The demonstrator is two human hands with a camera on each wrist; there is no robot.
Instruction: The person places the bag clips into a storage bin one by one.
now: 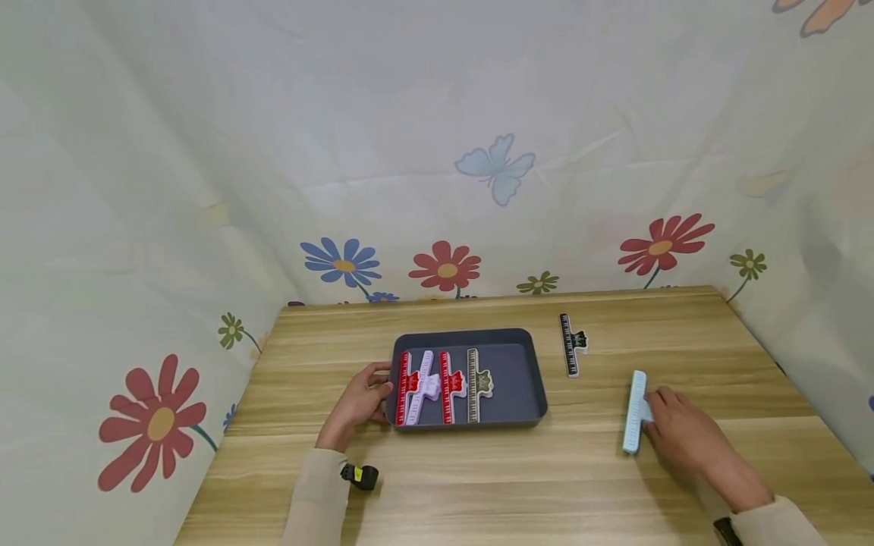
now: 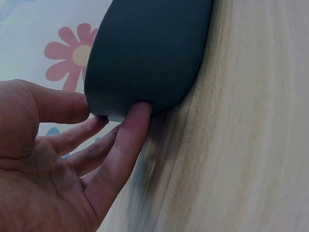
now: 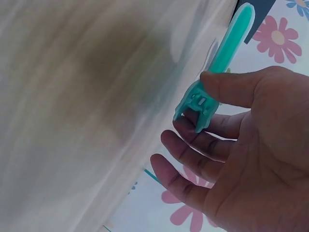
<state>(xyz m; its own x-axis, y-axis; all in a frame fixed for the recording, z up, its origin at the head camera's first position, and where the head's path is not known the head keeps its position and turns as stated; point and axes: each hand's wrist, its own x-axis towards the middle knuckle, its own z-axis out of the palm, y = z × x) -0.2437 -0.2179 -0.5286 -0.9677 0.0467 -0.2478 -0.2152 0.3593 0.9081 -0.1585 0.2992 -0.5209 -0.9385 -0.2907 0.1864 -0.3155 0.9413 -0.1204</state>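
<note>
My right hand [image 1: 686, 432] pinches a light blue piano-key clip [image 1: 635, 413] by its handle, right of the tray. In the right wrist view, the thumb presses one side of the clip [image 3: 231, 43] and a fingertip sits at its handle, while the other fingers are loosely bent. My left hand [image 1: 362, 398] touches the left end of a dark grey tray [image 1: 512, 383]. The left wrist view has its spread fingers [image 2: 137, 125] against the tray's outer wall. Inside the tray lie two red clips [image 1: 447, 387], a lilac clip [image 1: 419, 390] and an olive-grey clip [image 1: 473, 387].
A black piano-key clip [image 1: 568, 345] lies on the wooden table [image 1: 492, 493], beyond the tray's right end. Flower-printed cloth [image 1: 410, 152] stands behind the table and along both sides.
</note>
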